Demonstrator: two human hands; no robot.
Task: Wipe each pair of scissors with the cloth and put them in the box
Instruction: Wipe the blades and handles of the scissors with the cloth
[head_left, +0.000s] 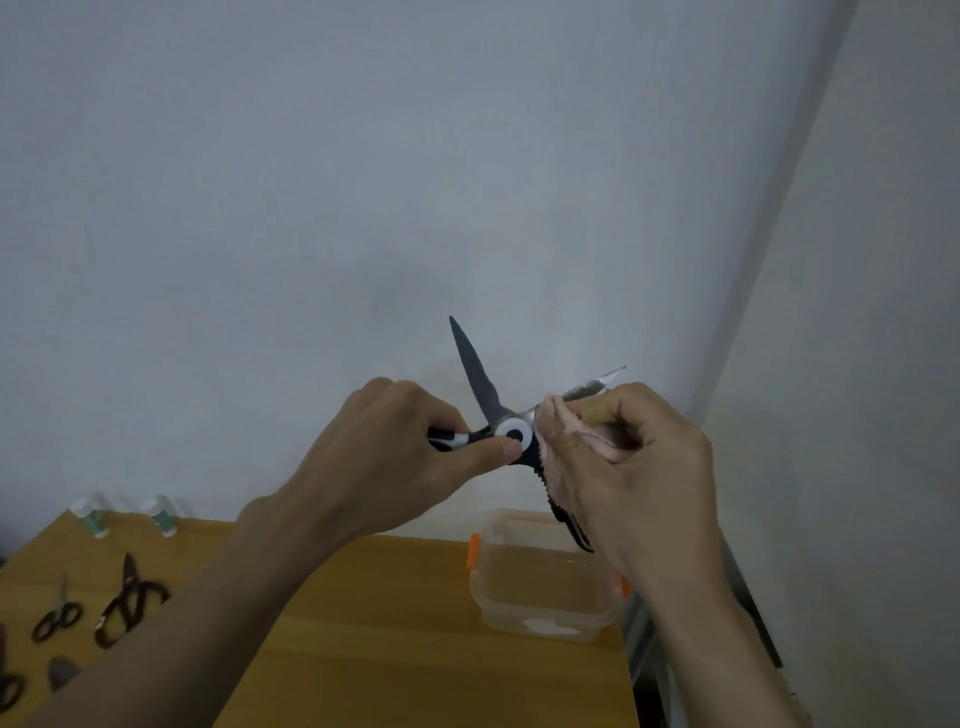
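Note:
A pair of kitchen scissors with black handles and a white pivot disc is held open in the air, blades spread apart. My left hand grips one handle, thumb against the pivot. My right hand pinches a pale pink cloth around the right blade, whose tip pokes out past my fingers. Below stands a clear plastic box with orange clips, lid off, on the wooden table. The other handle hangs down behind my right hand.
Several dark scissors lie at the table's left, among them a large pair and a small pair. Two small bottles stand at the back left against the wall. The table's right edge runs just past the box.

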